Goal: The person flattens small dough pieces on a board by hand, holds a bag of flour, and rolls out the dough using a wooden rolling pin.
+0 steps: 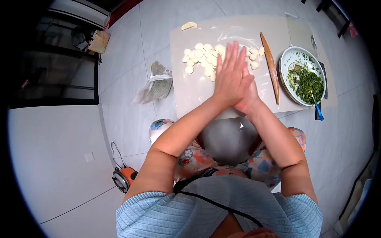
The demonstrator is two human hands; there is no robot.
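My left hand [229, 81] lies over my right hand [249, 95], palm against palm, above the near part of a floured mat. The left fingers are stretched out and point away from me. My right hand is mostly covered, but its visible part looks flat and stretched. Whether anything sits between the palms is hidden. Beyond and to the left of the hands are many small dough pieces [199, 53], round and pale. A few more dough pieces [254, 64] lie to their right. Beside these rests a tapered wooden rolling pin [270, 67].
A white bowl [284, 75] holds chopped green filling [307, 81] and a blue-handled spoon [318, 111]. One crescent-shaped dough piece [189, 25] lies at the mat's [194, 95] far left. A plastic bag [158, 85] stands on the floor, left of the mat. An orange appliance [125, 177] is lower left.
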